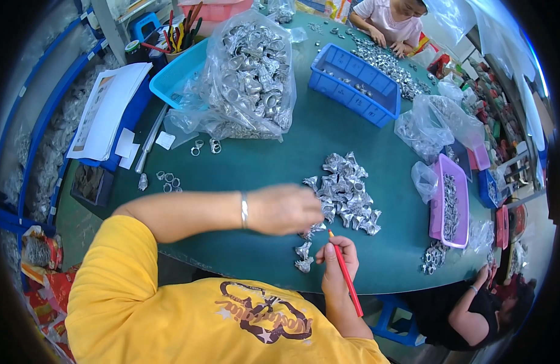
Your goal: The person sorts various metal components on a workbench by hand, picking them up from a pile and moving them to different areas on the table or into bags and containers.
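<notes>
On the green table in front of me lies a heap of silver metal rings (346, 191), several of them with broad shaped tops. My left hand (286, 209) is at the heap's near left side; motion smears its fingers, so what they hold, if anything, cannot be made out. My right hand (339, 261) is closed round a red pencil (348, 280), its tip pointing up toward the heap. A short row of rings (303, 257) lies just left of my right hand, apart from the heap.
A big clear bag of rings (252, 76) stands by a turquoise tray (181, 76). Farther off is a blue divided bin (354, 85); right, a purple basket (439, 200) of small parts. Loose rings (169, 181) lie left. Two other people sit at the far side and right.
</notes>
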Motion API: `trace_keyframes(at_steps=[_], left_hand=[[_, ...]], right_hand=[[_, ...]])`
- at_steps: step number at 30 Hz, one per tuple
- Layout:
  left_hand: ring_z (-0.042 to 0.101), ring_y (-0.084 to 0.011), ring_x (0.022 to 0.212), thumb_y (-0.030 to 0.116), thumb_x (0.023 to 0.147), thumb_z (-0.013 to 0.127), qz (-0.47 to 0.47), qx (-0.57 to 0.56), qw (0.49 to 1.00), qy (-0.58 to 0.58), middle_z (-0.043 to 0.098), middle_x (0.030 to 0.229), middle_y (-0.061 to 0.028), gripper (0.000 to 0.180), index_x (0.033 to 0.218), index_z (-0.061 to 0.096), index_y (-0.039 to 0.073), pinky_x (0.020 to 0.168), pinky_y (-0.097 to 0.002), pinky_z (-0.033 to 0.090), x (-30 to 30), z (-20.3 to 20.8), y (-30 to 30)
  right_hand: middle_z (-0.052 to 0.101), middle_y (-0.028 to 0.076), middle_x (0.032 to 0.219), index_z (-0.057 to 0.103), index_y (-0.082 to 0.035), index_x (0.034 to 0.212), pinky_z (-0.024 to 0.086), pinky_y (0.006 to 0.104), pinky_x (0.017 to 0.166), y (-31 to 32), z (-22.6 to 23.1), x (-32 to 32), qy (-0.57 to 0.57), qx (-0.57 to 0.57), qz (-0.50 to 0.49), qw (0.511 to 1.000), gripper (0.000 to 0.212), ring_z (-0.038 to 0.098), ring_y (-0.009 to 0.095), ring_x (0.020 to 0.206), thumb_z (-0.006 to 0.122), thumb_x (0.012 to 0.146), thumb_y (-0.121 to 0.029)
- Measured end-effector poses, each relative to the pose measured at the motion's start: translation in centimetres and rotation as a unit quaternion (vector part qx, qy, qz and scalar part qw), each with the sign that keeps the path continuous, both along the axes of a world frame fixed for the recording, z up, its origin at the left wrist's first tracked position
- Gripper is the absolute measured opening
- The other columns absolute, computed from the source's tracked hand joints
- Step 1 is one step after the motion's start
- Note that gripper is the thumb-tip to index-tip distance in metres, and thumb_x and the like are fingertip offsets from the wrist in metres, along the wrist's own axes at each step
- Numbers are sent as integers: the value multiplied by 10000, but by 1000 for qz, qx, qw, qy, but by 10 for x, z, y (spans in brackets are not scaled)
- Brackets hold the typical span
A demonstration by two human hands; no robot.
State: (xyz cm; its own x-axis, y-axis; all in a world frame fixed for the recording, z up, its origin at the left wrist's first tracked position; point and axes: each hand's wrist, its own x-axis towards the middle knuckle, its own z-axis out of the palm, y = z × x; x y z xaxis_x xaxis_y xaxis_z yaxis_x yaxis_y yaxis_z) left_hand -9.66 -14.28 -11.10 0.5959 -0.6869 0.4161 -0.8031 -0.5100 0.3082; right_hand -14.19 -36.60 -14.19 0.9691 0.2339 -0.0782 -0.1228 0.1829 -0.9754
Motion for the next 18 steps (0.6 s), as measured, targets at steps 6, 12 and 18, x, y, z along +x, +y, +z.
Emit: trace_keyframes(at_steps=[6, 12, 18], left_hand=[[531, -287, 946, 270, 673, 778, 28, -32, 990, 134, 522, 1019, -103, 409, 1003, 602, 104, 775, -380, 444, -34, -61, -32], [577, -295, 818, 66, 712, 710, 175, -144, 966, 124, 536, 929, -107, 222, 910, 610, 60, 704, -371, 490, -30, -67, -20], [590, -299, 849, -29, 759, 609, 215, -201, 943, 154, 558, 964, -119, 114, 857, 606, 29, 732, -364, 499, -44, -57, -15]], right_hand=[[595, 53, 767, 519, -6, 1039, 439, 191, 618, -3, 2, -1, 15, -16, 11, 1000, 123, 533, 79, 664, 549, 928, -50], [622, 96, 940, 539, -10, 1067, 476, 281, 791, -9, -21, 4, -173, -213, -12, 962, 219, 589, 174, 846, 615, 862, -27], [622, 144, 1060, 562, -35, 1078, 435, 394, 860, 6, -40, 4, -361, -330, 61, 870, 388, 566, 329, 959, 670, 713, 44]])
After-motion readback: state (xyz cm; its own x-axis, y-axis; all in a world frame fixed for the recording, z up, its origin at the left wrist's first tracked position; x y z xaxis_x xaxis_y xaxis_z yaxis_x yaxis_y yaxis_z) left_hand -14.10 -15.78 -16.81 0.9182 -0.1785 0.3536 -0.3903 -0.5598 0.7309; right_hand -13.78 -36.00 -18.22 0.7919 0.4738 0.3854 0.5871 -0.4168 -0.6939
